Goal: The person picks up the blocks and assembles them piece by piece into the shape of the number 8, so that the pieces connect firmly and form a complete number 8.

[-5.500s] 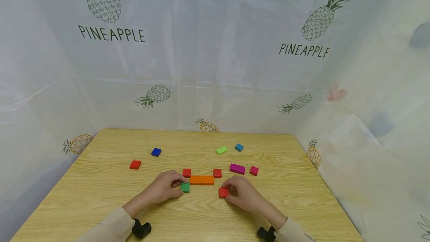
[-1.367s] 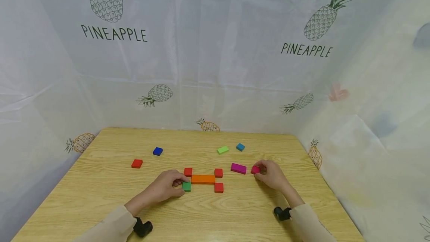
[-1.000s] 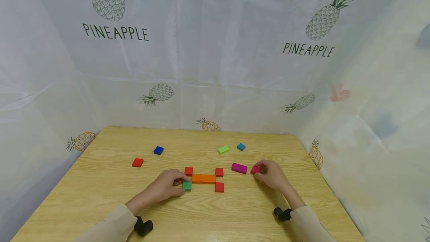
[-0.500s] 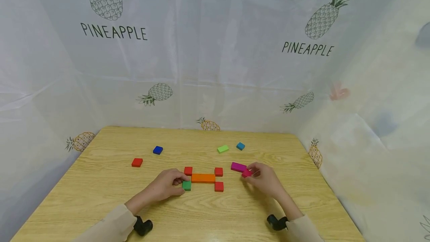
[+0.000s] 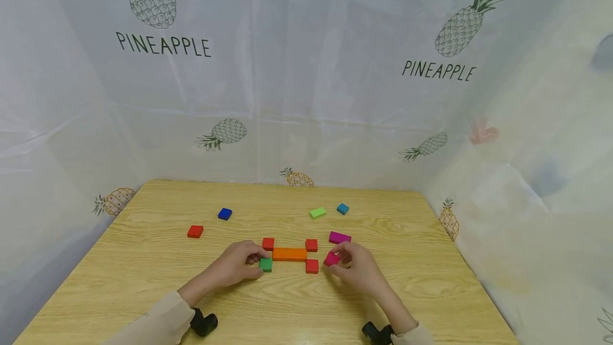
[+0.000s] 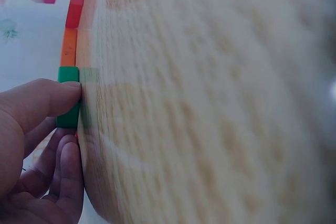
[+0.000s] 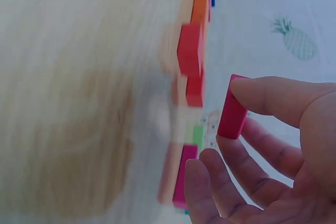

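Note:
My right hand (image 5: 358, 268) pinches a pink block (image 5: 332, 259) between thumb and fingers. In the right wrist view that pink block (image 7: 232, 107) is held off the tabletop. My left hand (image 5: 237, 262) grips a green block (image 5: 265, 265), which sits at the near left corner of a long orange block (image 5: 289, 254). Red blocks stand at the orange block's other corners: far left (image 5: 268, 244), far right (image 5: 311, 245) and near right (image 5: 312, 266). In the left wrist view, the thumb and fingers lie on the green block (image 6: 68, 98).
A magenta block (image 5: 340, 237) lies just beyond my right hand. Farther back are a light green block (image 5: 318, 213) and a light blue block (image 5: 342, 208). On the left are a dark blue block (image 5: 224, 214) and a red block (image 5: 195, 231). Pineapple-printed cloth walls surround the wooden table (image 5: 143, 281).
Earlier, my right hand let go of the near right red block. It then took the pink block and carried it left and nearer, past the magenta block. My left hand stays on the green block.

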### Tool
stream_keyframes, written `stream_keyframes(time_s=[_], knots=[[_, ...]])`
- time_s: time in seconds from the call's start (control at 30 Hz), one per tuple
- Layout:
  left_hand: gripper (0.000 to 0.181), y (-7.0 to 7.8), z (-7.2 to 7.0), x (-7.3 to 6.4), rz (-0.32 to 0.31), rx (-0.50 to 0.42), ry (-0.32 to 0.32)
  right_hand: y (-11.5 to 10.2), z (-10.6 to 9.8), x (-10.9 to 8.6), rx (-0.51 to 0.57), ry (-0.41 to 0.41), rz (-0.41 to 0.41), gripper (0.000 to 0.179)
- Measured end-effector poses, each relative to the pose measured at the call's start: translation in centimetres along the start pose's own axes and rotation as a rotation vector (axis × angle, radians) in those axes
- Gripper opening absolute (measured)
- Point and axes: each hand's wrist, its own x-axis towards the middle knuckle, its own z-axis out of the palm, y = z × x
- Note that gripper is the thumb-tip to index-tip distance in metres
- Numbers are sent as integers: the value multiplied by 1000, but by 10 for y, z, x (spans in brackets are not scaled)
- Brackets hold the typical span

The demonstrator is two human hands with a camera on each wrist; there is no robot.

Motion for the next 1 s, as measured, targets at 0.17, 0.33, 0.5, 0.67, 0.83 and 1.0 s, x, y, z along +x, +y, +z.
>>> stream_keyframes(time_s=[0.17, 0.33, 0.5, 0.67, 0.83, 1.0], knots=[[29, -1, 0, 0, -1, 9, -2, -7, 12, -4, 28, -35, -32, 25], [29, -1, -1, 1, 0, 3, 4, -13, 21, -9, 59, -56, -24, 25], [29, 0, -1, 2, -15, 14, 0, -17, 28, -12, 66, -71, -19, 26], [29, 1, -1, 2, -11, 16, -1, -22, 34, -14, 49, -73, -32, 26], [29, 2, -1, 1, -7, 20, 0, -26, 37, -15, 27, -81, -42, 26], [29, 2, -1, 2, -5, 26, 2, -26, 42, -15, 3, -102, -35, 25]])
